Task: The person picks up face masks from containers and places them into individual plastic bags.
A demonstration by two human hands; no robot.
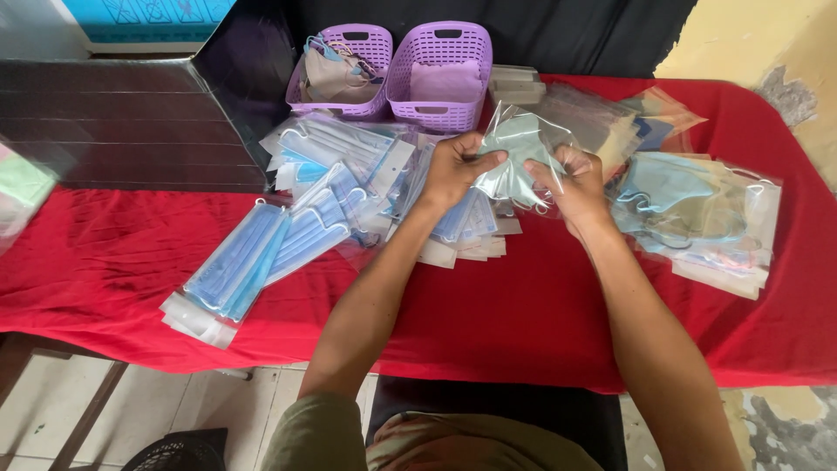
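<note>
A: Centre frame? Left hand [453, 168] and right hand [575, 181] pinch a crinkly clear pouch [521, 153] holding a pale green mask.
B: Below, red cloth [523, 314]; upper centre, two perforated purple baskets [440, 74]

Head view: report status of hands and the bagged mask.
Left hand and right hand both grip pale green face mask in clear plastic bag, held above red tablecloth. Packaged blue masks piled left. Nothing in the way.

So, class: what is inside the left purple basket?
The left purple basket holds loose cloth face masks, grey and bluish, piled above its rim. Whatever lies beneath them is covered.
</note>
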